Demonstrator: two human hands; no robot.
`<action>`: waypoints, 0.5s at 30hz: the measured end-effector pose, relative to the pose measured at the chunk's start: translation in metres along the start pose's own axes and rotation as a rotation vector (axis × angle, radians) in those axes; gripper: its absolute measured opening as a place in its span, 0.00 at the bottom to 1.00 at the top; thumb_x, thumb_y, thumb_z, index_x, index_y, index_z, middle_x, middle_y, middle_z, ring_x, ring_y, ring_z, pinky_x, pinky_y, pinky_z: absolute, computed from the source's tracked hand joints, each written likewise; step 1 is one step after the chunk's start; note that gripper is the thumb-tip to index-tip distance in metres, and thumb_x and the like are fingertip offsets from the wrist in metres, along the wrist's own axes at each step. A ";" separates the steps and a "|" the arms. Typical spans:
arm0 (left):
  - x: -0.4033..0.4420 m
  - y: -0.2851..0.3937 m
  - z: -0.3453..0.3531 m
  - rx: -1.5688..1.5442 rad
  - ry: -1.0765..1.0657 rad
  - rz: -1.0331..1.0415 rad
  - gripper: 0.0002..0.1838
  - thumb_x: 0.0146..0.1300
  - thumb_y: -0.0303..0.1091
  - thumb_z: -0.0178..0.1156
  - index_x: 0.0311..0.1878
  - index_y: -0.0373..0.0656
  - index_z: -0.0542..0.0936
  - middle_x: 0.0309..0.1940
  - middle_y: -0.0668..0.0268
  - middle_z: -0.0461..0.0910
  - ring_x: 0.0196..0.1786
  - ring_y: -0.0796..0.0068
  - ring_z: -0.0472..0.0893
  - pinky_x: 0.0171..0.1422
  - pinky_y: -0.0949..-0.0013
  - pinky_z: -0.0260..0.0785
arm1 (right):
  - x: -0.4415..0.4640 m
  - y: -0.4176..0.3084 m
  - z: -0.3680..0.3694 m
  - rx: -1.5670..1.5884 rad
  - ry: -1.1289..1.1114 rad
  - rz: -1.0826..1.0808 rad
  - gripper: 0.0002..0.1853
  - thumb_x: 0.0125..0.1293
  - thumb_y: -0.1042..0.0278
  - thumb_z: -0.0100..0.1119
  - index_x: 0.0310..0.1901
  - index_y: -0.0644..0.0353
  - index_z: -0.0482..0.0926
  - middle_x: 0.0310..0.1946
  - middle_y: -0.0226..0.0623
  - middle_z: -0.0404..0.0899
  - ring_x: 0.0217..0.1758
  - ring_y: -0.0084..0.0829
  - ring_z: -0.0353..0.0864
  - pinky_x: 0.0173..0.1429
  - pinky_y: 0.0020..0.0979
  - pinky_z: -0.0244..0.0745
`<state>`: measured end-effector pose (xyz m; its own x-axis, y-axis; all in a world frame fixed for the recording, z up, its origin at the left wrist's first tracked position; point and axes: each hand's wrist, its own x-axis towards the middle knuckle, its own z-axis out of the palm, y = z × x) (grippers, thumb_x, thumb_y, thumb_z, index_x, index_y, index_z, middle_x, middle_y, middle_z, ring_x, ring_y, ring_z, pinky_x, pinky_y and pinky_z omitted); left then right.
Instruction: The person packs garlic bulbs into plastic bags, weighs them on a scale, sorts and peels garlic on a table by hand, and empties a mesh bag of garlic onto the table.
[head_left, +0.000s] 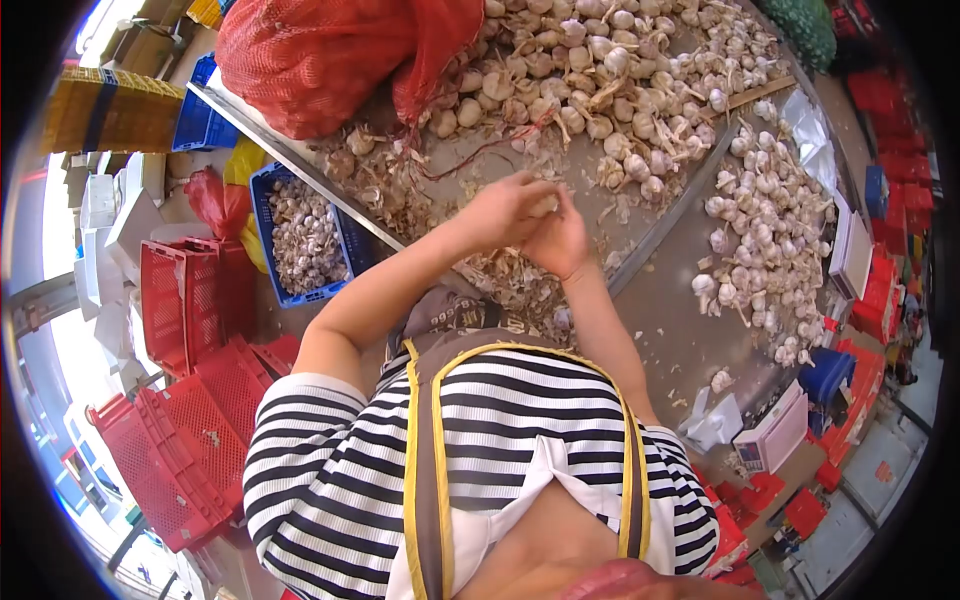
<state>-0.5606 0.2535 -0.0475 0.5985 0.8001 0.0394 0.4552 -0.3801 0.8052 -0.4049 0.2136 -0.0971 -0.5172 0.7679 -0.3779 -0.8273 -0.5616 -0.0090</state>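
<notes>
Single view: head-worn wide lens, faced forward and steeply down. Striped shirt (pixel 530 410) filled the bottom, very near; left hand (pixel 505 212) and right hand (pixel 563 240) sat above mid-frame, farther off. Garlic (pixel 590 85) spread past them toward the top. Corners went black.

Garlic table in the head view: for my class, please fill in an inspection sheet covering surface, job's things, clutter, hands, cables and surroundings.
Surface: brownish table, crossed by a metal strip, scattered with scraps.
Job's things: large garlic heap ahead, smaller heap at right, blue crate holding more garlic at left.
Clutter: loose skins near the hands; red net sack beside the large heap.
Hands: left hand and right hand meet at the fingers; a small pale piece shows there, too small to identify.
Cables: nothing seen.
Surroundings: red crates at left, pink box at right.
</notes>
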 end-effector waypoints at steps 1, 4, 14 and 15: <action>-0.010 0.000 -0.020 -0.038 0.023 -0.063 0.24 0.50 0.28 0.63 0.54 0.46 0.76 0.42 0.54 0.76 0.43 0.52 0.79 0.49 0.59 0.73 | 0.008 0.000 0.000 -0.093 -0.100 0.116 0.28 0.74 0.42 0.31 0.59 0.55 0.69 0.58 0.39 0.73 0.63 0.38 0.70 0.65 0.45 0.65; -0.056 -0.023 -0.075 0.047 0.323 -0.296 0.24 0.50 0.23 0.60 0.55 0.43 0.76 0.44 0.61 0.79 0.45 0.71 0.80 0.49 0.71 0.74 | 0.018 -0.012 0.044 -0.328 -0.051 0.249 0.25 0.73 0.46 0.39 0.60 0.57 0.69 0.54 0.41 0.76 0.57 0.37 0.76 0.61 0.42 0.71; -0.228 -0.118 -0.205 0.470 0.598 -0.954 0.31 0.56 0.38 0.66 0.63 0.43 0.69 0.51 0.50 0.76 0.53 0.55 0.77 0.58 0.61 0.69 | 0.140 -0.264 0.058 -1.728 0.477 -1.121 0.25 0.61 0.56 0.61 0.57 0.58 0.74 0.53 0.45 0.78 0.56 0.37 0.78 0.58 0.33 0.71; -0.210 -0.113 -0.205 0.180 0.564 -0.928 0.28 0.58 0.36 0.65 0.61 0.41 0.71 0.49 0.54 0.78 0.52 0.62 0.78 0.57 0.65 0.69 | 0.143 -0.273 0.072 -1.851 0.532 -1.036 0.33 0.57 0.48 0.64 0.62 0.54 0.71 0.58 0.48 0.73 0.62 0.39 0.73 0.63 0.36 0.68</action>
<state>-0.8724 0.2237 -0.0251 -0.3923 0.8894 -0.2348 0.6888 0.4532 0.5658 -0.2692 0.4990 -0.0825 0.2081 0.9576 0.1994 0.5599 0.0505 -0.8270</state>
